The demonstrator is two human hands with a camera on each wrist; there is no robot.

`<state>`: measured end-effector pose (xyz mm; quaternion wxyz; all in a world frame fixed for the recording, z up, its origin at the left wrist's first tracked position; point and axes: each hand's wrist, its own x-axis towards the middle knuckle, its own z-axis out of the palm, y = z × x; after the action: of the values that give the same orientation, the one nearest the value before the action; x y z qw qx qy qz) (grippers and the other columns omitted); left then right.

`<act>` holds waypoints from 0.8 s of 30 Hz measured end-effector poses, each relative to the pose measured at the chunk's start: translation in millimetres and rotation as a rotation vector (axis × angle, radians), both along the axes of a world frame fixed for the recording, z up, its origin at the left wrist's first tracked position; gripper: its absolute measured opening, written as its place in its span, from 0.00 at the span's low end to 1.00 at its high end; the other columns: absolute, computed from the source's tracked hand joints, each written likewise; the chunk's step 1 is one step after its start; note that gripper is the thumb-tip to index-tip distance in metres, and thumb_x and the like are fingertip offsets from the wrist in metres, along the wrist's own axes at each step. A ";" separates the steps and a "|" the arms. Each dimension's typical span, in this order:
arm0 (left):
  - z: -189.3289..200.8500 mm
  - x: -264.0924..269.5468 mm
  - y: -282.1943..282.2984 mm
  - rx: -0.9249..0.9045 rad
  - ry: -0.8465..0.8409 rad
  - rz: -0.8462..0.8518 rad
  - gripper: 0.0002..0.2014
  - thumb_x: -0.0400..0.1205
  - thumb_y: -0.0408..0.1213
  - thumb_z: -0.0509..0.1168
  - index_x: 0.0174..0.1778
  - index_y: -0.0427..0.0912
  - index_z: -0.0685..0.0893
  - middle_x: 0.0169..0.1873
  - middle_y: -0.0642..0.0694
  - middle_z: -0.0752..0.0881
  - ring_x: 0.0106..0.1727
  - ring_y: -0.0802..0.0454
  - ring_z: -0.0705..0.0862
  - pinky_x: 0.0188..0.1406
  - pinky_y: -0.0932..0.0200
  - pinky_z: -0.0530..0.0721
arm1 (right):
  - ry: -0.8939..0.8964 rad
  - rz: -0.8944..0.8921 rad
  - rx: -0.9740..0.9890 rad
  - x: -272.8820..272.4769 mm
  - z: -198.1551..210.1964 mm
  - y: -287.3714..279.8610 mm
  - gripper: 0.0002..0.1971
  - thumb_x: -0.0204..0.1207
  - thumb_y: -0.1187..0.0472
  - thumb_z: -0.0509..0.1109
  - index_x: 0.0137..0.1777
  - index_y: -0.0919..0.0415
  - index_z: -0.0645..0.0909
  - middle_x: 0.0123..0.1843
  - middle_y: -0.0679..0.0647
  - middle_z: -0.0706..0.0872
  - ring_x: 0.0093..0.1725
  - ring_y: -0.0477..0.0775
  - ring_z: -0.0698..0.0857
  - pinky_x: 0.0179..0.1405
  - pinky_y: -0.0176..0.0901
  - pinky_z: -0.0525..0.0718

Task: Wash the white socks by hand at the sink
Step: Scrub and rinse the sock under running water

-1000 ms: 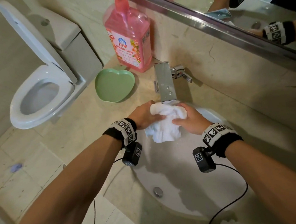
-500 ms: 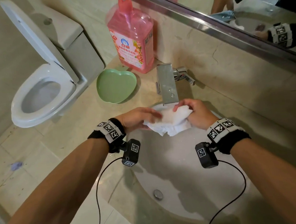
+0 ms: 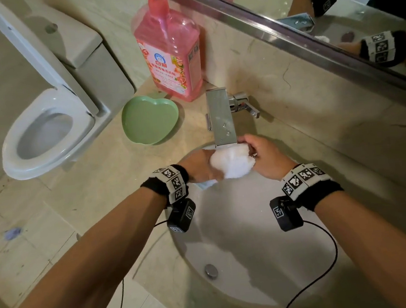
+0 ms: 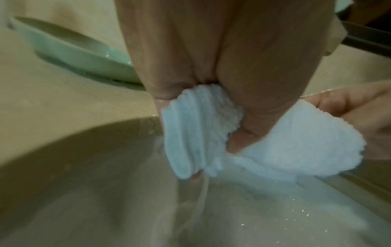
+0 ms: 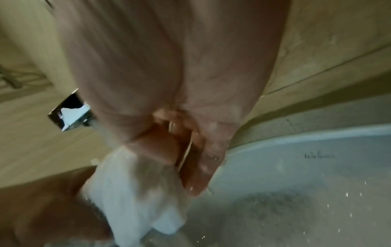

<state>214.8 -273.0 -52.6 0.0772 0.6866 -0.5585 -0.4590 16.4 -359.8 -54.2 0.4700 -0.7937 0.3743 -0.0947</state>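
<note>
While both hands wring it under the tap, the sock looks soft, soaked, slippery; left hand grips at nine o'clock, right hand at three.

A beige stone counter bears a green heart-shaped dish and pink soap bottle.

White fluffy sock, wet and bunched into a rounded wad, at frame centre just under the faucet spout, above the sink basin; ribbed cuff end hanging down, dripping.
</note>
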 end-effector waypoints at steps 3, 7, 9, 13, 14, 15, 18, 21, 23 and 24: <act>0.6 8.0 -0.5 -0.095 -0.101 -0.003 0.26 0.76 0.38 0.72 0.71 0.45 0.76 0.60 0.43 0.85 0.56 0.43 0.83 0.46 0.62 0.78 | 0.084 0.093 0.184 -1.3 3.4 -3.1 0.26 0.76 0.72 0.70 0.72 0.50 0.81 0.60 0.44 0.88 0.57 0.40 0.87 0.57 0.32 0.82; 6.6 14.0 3.0 -0.190 -0.232 -0.034 0.19 0.77 0.35 0.68 0.63 0.43 0.75 0.54 0.39 0.85 0.53 0.37 0.84 0.49 0.47 0.83 | -0.015 0.016 0.545 7.7 4.0 0.6 0.22 0.72 0.70 0.74 0.61 0.46 0.83 0.58 0.51 0.88 0.55 0.47 0.87 0.47 0.30 0.82; 10.5 12.5 5.0 -0.271 -0.269 -0.058 0.18 0.76 0.34 0.68 0.62 0.44 0.74 0.51 0.40 0.83 0.49 0.38 0.84 0.46 0.48 0.82 | 0.041 -0.006 0.436 18.7 1.5 7.0 0.20 0.69 0.64 0.82 0.57 0.47 0.81 0.56 0.52 0.86 0.53 0.51 0.86 0.40 0.25 0.80; 13.4 5.7 5.4 -0.283 -0.287 -0.048 0.24 0.74 0.34 0.70 0.66 0.42 0.72 0.51 0.41 0.83 0.48 0.40 0.84 0.42 0.50 0.82 | 0.288 0.102 0.098 35.8 -6.5 15.7 0.25 0.65 0.53 0.84 0.60 0.58 0.83 0.56 0.54 0.85 0.53 0.56 0.86 0.51 0.43 0.85; 12.2 6.8 4.6 -0.214 -0.254 -0.020 0.28 0.73 0.36 0.74 0.67 0.42 0.71 0.52 0.43 0.83 0.48 0.42 0.84 0.41 0.53 0.80 | 0.319 0.097 0.039 37.3 -6.1 15.6 0.21 0.68 0.54 0.82 0.59 0.59 0.84 0.55 0.56 0.86 0.54 0.59 0.86 0.53 0.49 0.86; 10.7 9.3 3.8 -0.117 -0.191 0.014 0.32 0.71 0.39 0.77 0.69 0.43 0.70 0.53 0.46 0.82 0.49 0.45 0.82 0.43 0.56 0.78 | 0.340 0.106 -0.037 37.6 -5.3 15.2 0.17 0.71 0.58 0.79 0.58 0.60 0.85 0.55 0.58 0.87 0.54 0.61 0.87 0.53 0.51 0.87; 6.4 12.6 -0.1 0.086 0.014 0.093 0.37 0.68 0.46 0.81 0.71 0.47 0.74 0.58 0.50 0.83 0.54 0.48 0.81 0.53 0.59 0.75 | 0.395 0.165 -0.294 37.7 -3.2 12.4 0.19 0.74 0.64 0.73 0.66 0.62 0.85 0.60 0.62 0.88 0.59 0.63 0.87 0.57 0.53 0.86; -0.6 6.1 -4.4 0.071 0.060 0.081 0.31 0.68 0.44 0.82 0.67 0.48 0.81 0.61 0.49 0.85 0.57 0.49 0.83 0.55 0.60 0.76 | 0.392 0.159 -0.430 37.7 -2.9 12.6 0.25 0.74 0.62 0.76 0.72 0.60 0.81 0.65 0.60 0.84 0.61 0.63 0.85 0.58 0.54 0.85; -3.1 2.8 -5.4 -0.018 -0.050 0.032 0.33 0.71 0.40 0.79 0.72 0.47 0.77 0.62 0.46 0.84 0.59 0.47 0.83 0.54 0.60 0.76 | 0.379 0.173 -0.366 34.3 -5.4 11.6 0.26 0.73 0.62 0.77 0.72 0.61 0.80 0.64 0.60 0.85 0.61 0.63 0.85 0.59 0.53 0.85; -3.5 2.0 -6.0 -0.078 -0.116 0.011 0.32 0.73 0.38 0.77 0.73 0.45 0.75 0.63 0.43 0.84 0.60 0.43 0.83 0.54 0.58 0.78 | 0.352 0.170 -0.268 31.6 -6.6 9.6 0.27 0.71 0.60 0.79 0.72 0.61 0.80 0.62 0.59 0.87 0.60 0.61 0.86 0.58 0.51 0.85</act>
<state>216.8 -279.0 -56.2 0.0739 0.7116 -0.5755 -0.3962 48.0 -350.2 -60.8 0.2943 -0.8821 0.3661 0.0361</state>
